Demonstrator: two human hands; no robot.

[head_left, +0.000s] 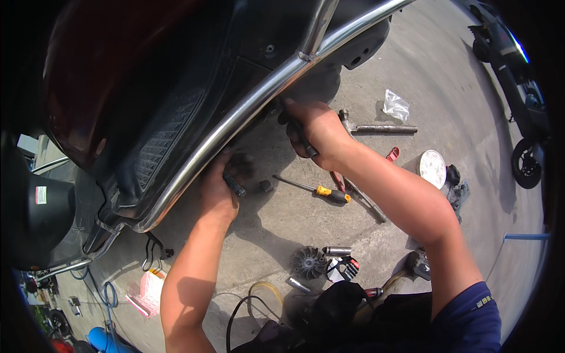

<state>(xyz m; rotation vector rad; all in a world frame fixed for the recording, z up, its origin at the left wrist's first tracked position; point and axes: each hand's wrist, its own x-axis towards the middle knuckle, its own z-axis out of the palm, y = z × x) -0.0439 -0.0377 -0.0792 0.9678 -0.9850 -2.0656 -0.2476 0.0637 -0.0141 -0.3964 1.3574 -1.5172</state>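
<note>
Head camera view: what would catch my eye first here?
A shiny chrome bar slants across the dark scooter body at upper left, and both hands reach under it: the left hand grips a small dark tool, and the right hand another. On the concrete beyond lie a yellow-handled screwdriver and a round finned part.

My left hand (219,187) grips a dark tool handle (233,184) under the scooter's chrome guard rail (247,106); my right hand (315,132) clasps another black handle (303,138), with a yellow-handled screwdriver (315,189) just below it.
</note>
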